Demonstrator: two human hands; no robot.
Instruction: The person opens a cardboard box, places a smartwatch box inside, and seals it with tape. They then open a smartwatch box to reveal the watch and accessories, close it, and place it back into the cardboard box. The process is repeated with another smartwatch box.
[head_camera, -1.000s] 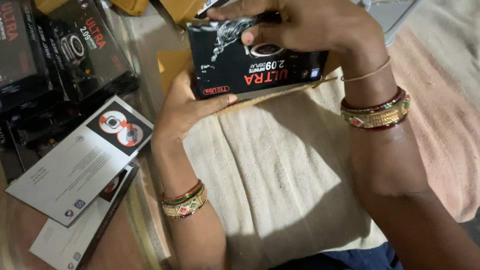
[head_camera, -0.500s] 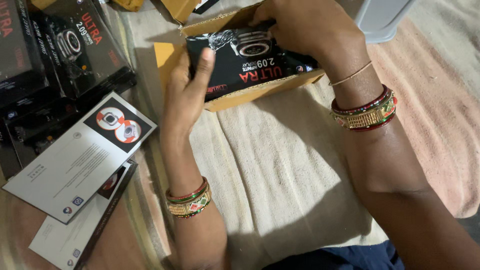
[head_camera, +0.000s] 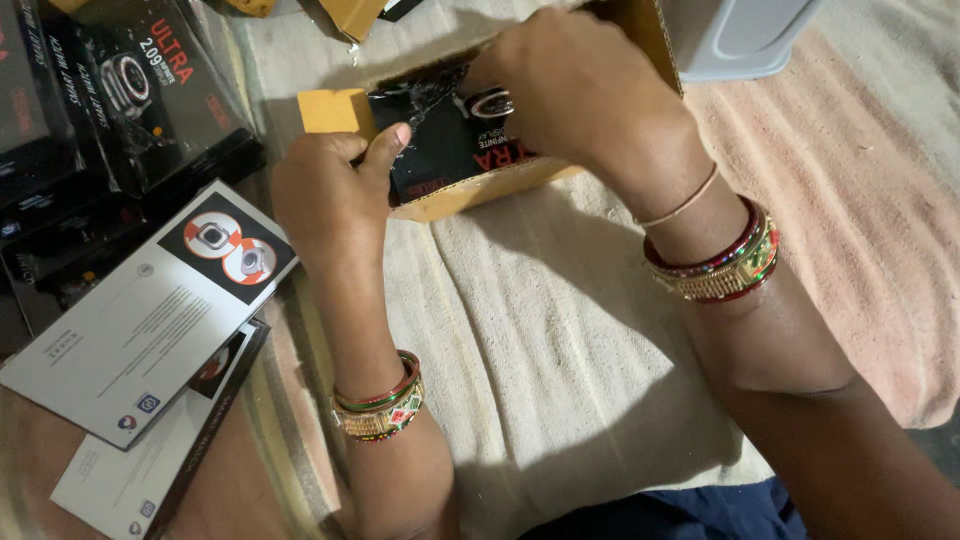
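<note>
Cream towelling cloth (head_camera: 560, 380) underneath, and at twelve o'clock the glossy black product box (head_camera: 445, 150) sits in a tan cardboard carton (head_camera: 480, 195), left hand (head_camera: 330, 195) gripping its edge, right hand (head_camera: 580, 95) clamped on top.

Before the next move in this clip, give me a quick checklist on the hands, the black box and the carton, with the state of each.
1. Black product box partly inside brown carton: ok.
2. Left hand on the carton's near left edge, thumb against the black box: ok.
3. Right hand on top of the black box: ok.
4. Box fully seated in the carton: cannot tell, the hands hide it.
5. Carton resting on cream towel: ok.
6. Leaflets clear of the carton: ok.
</note>
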